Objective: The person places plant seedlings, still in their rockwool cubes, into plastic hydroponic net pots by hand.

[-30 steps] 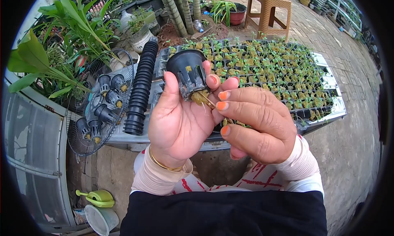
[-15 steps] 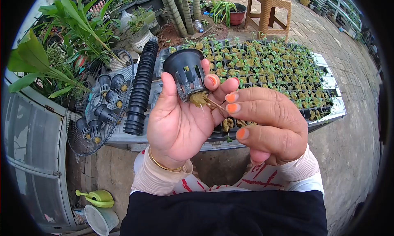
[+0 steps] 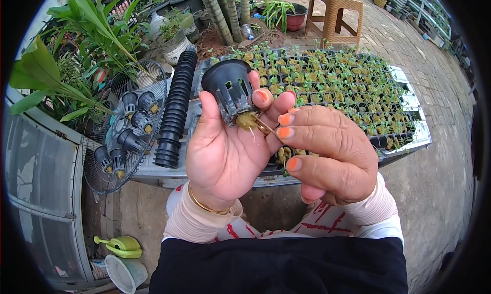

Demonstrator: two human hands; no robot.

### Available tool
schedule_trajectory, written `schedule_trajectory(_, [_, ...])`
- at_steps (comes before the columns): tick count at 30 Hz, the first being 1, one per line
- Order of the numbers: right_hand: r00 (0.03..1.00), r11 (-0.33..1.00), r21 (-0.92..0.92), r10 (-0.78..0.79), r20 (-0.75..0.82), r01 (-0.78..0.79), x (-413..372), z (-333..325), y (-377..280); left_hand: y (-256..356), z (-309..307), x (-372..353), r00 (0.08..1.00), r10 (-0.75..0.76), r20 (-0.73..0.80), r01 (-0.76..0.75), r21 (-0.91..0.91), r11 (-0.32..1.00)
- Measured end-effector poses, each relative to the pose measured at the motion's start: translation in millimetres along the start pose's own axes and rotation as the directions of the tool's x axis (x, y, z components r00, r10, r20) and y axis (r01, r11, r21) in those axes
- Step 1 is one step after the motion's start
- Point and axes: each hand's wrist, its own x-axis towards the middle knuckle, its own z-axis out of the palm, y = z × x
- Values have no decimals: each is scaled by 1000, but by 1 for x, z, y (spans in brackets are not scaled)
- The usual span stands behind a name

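Cradling a black pot [image 3: 232, 89] in my curled left hand [image 3: 217, 158], I held it tilted, apparently so its bottom faced my right hand [image 3: 337, 153], which pinched a thin stick [image 3: 269, 131] at the protruding brown plug [image 3: 246, 121]. Beyond lay a seedling tray [image 3: 376, 141], stacked pots [image 3: 176, 110] to its left, seemingly within easy reach.

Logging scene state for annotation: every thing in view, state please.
Net pot, tilted, in left hand
Plug, protruding from pot base
Thin brown strip, held by right hand
Seedlings, sprouted, green
Pot stack, nested
Basket pots, lying loose, several showing plugs
Watering can, on ground
Stool, upright
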Motion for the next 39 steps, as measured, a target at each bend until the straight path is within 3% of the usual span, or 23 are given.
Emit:
schedule_trajectory(5, [997,999,-41,-13,75,16,-4,-2,2,-2,-1,0,1000,13,-4,-13,14,1000])
schedule_trajectory(24, [995,999,-6,43,85,-43,-1,-7,2,-5,-5,2,999,32,23,-33,66,997])
schedule_trajectory(29, [998,992,111,67,-20,-65,-1,-7,3,-4,-2,1,999,46,14,-46,37,998])
schedule_trajectory(39, [998,998,40,51,46,-53,-1,-5,3,-3,-5,2,997,39,66,-42,44,998])
